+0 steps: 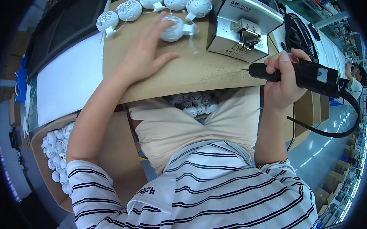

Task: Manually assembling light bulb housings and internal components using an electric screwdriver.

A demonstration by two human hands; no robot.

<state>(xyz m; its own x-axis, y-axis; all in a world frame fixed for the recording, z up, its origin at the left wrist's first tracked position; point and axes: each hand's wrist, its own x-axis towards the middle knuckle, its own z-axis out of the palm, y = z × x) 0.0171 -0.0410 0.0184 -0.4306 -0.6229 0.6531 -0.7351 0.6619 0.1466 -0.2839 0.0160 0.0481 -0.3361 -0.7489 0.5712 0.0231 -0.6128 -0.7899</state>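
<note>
My left hand (pixel 147 51) reaches over the brown board (pixel 198 71) with fingers stretched and thumb spread apart. Its fingertips touch the left side of a white round perforated plastic housing (pixel 171 33), which has a short tab and a thin pale strip on its right. My right hand (pixel 285 76) grips a black electric screwdriver (pixel 307 76), held nearly level with its bit pointing left above the board. Just behind that bit stands a silver screw feeder (pixel 237 36). Several more white round housings (pixel 130 10) are lined up along the board's far side.
Beneath the board, near my lap, lie more white housings (pixel 195 100). A cardboard box (pixel 120 145) at my left holds many others. The screwdriver's black cable (pixel 347 127) loops down at the right. A dark panel (pixel 67 29) lies far left; another person (pixel 355 80) sits far right.
</note>
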